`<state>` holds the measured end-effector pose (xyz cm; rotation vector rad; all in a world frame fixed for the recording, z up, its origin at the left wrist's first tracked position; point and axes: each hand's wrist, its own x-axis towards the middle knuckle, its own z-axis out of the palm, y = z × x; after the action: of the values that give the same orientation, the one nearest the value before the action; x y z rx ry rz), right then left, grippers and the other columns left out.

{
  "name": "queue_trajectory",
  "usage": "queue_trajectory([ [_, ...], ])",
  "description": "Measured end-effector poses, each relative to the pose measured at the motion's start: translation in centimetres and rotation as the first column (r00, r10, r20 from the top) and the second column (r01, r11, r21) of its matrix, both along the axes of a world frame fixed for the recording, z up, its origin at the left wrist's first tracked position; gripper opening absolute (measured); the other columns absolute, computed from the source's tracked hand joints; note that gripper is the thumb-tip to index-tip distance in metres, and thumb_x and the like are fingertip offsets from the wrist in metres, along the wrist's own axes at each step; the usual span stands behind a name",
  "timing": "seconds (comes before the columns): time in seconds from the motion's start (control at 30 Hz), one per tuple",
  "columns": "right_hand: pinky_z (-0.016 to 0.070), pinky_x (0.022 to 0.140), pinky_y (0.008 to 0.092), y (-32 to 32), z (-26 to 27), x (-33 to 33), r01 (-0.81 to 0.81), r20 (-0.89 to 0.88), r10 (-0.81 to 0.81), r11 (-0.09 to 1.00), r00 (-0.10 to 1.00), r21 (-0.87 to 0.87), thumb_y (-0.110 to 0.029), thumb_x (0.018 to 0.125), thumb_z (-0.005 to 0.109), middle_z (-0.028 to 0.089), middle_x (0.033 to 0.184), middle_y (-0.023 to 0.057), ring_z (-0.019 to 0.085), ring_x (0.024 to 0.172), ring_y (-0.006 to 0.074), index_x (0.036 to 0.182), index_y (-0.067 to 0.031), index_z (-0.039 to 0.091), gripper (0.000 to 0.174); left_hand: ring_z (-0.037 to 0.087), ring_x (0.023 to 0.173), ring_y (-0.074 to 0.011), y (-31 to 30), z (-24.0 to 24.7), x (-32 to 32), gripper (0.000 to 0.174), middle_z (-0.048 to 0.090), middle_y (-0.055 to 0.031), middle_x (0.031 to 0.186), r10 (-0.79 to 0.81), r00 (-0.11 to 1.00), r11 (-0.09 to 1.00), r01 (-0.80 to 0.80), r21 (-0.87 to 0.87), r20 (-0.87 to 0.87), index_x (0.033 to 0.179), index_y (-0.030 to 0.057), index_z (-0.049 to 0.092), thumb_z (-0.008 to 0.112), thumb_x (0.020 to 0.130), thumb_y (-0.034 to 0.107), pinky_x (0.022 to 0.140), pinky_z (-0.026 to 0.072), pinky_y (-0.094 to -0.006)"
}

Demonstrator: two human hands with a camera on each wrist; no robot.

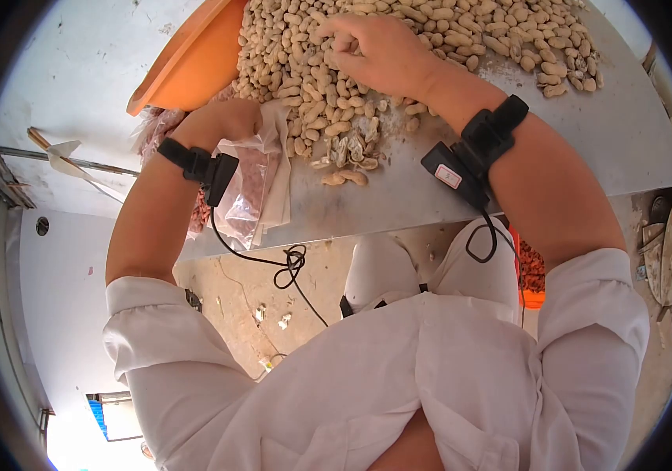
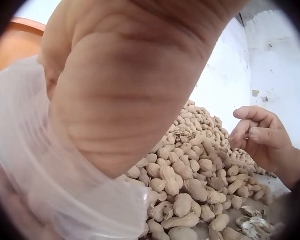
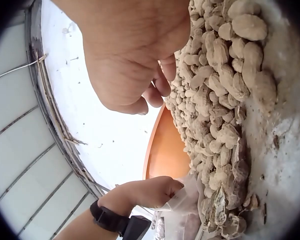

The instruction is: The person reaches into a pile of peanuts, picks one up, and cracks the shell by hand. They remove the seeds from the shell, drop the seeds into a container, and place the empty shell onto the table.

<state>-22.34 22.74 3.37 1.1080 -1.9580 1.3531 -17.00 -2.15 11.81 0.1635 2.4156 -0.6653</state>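
Observation:
A large heap of unshelled peanuts (image 1: 304,47) covers the metal table's back part. Over the heap is my right hand (image 1: 383,51), fingers loosely bent; the left wrist view shows that hand (image 2: 265,135) with thumb and fingers close together and no clear object between them. My left hand (image 1: 230,119) is at the mouth of a clear plastic bag (image 1: 245,188) of reddish kernels, beside the heap. In the right wrist view the left hand (image 3: 157,191) has bent fingers at the bag's edge (image 3: 190,197); its fingertips are hidden, so its hold cannot be told.
An orange basin (image 1: 186,71) leans at the back left, beside the heap. Broken shells (image 1: 351,149) lie near the heap's front. Below the table's right side, an orange container holds reddish contents (image 1: 532,271). Cables hang from both wrist cameras.

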Motion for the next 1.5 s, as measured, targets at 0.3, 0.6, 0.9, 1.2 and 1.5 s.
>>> queue_trajectory([
  [0.3, 0.0493, 0.064, 0.0331, 0.2, 0.3, 0.4, -0.029, 0.040, 0.027, 0.998, 0.999, 0.051, -0.012, 0.075, 0.059, 0.064, 0.073, 0.0035, 0.061, 0.066, 0.0205, 0.102, -0.0101, 0.062, 0.028, 0.063, 0.083, -0.0304, -0.8, 0.1, -0.2, 0.016, 0.065, -0.0178, 0.083, -0.064, 0.998, 0.997, 0.064, -0.049, 0.013, 0.079, 0.0026, 0.066, 0.056, 0.068, 0.007, 0.071, 0.0479, -0.0376],
  [0.6, 0.0497, 0.066, 0.0312, 0.3, -0.1, 0.2, -0.218, 0.051, 0.214, 0.910, 0.976, 0.354, -0.010, 0.072, 0.062, 0.064, 0.080, 0.0093, 0.062, 0.073, 0.0213, 0.087, -0.0033, 0.064, 0.016, 0.060, 0.067, -0.0362, -0.5, 0.3, 0.0, 0.018, 0.061, -0.0208, 0.071, -0.142, 0.982, 0.988, 0.148, 0.043, -0.126, 0.073, 0.0004, 0.065, 0.058, 0.070, 0.016, 0.062, 0.0462, -0.0435],
  [0.9, 0.0474, 0.059, 0.0345, 0.8, 0.5, -0.1, -0.088, 0.115, 0.047, 0.918, 0.992, 0.386, -0.010, 0.072, 0.060, 0.062, 0.069, 0.0090, 0.060, 0.062, 0.0224, 0.076, -0.0038, 0.063, 0.008, 0.060, 0.076, -0.0341, 7.3, -1.0, 3.4, 0.013, 0.062, -0.0174, 0.080, -0.149, 0.858, 0.724, 0.433, 0.537, -0.491, 0.085, 0.0022, 0.065, 0.060, 0.075, 0.008, 0.068, 0.0476, -0.0402],
  [1.2, 0.0460, 0.053, 0.0331, 1.1, 0.7, 0.1, -0.134, 0.165, 0.071, 0.903, 0.984, 0.409, -0.009, 0.073, 0.059, 0.061, 0.068, 0.0079, 0.058, 0.056, 0.0201, 0.078, -0.0037, 0.061, 0.007, 0.058, 0.072, -0.0309, 6.3, -5.4, 3.4, 0.014, 0.059, -0.0144, 0.077, -0.160, 0.835, 0.741, 0.454, 0.495, -0.526, 0.084, -0.0002, 0.061, 0.060, 0.071, 0.002, 0.066, 0.0459, -0.0377],
  [1.5, 0.0484, 0.059, 0.0302, 0.9, 0.6, -0.3, -0.123, 0.129, 0.087, 0.944, 0.988, 0.305, -0.011, 0.076, 0.059, 0.065, 0.078, 0.0107, 0.061, 0.063, 0.0187, 0.089, -0.0014, 0.064, 0.016, 0.056, 0.062, -0.0199, 6.5, -5.8, 2.8, 0.009, 0.057, -0.0111, 0.070, 0.248, 0.719, 0.552, 0.446, 0.705, -0.649, 0.080, -0.0010, 0.061, 0.062, 0.076, 0.007, 0.057, 0.0431, -0.0313],
])
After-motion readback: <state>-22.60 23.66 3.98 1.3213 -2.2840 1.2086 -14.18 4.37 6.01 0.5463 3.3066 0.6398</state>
